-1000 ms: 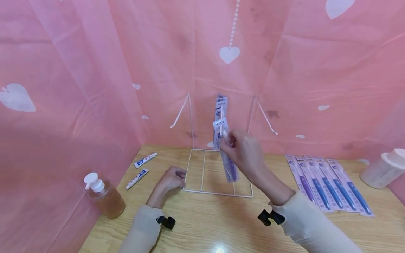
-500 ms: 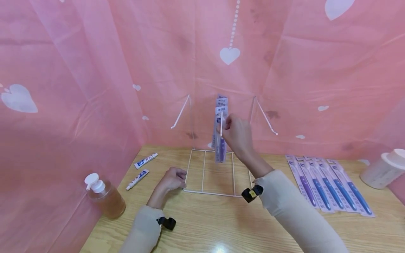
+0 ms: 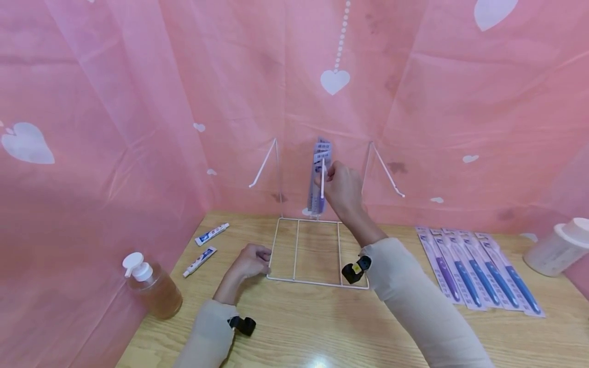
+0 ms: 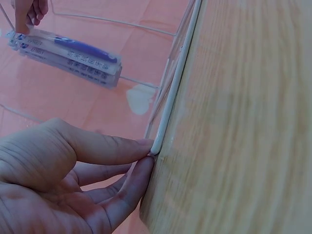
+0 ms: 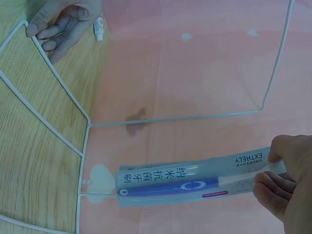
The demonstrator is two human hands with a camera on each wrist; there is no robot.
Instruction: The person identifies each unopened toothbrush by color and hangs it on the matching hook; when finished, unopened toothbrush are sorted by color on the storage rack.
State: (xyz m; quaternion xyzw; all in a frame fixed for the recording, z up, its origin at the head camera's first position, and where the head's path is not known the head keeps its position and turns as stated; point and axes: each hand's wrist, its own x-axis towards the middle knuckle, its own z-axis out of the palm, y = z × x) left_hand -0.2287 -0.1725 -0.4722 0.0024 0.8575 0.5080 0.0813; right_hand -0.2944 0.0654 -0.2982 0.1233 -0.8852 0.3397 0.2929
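Note:
A white wire display rack (image 3: pixel 317 282) stands on the wooden table, with prongs reaching forward. My left hand (image 3: pixel 250 260) pinches the left side of its base between thumb and finger, as the left wrist view shows. Over the middle prong (image 3: pixel 322 181) my right hand (image 3: pixel 345 191) pinches a packaged toothbrush (image 5: pixel 170 187) near its top end. That toothbrush has a purple handle and hangs in front of other packs on the same prong. The right fingers partly cover the pack in the head view.
Several packaged toothbrushes (image 3: pixel 478 271) lie side by side on the right of the table (image 3: pixel 294 327). A white bottle (image 3: pixel 554 250) is beyond them. At left are two small toothpaste tubes, one farther back (image 3: pixel 211 233), and a pump bottle (image 3: pixel 158 294). Pink curtain (image 3: pixel 230 76) surrounds everything.
My right hand has carried the packaged toothbrush up and back along the middle prong, toward the packs behind it. My left hand has stayed at the rack's base.

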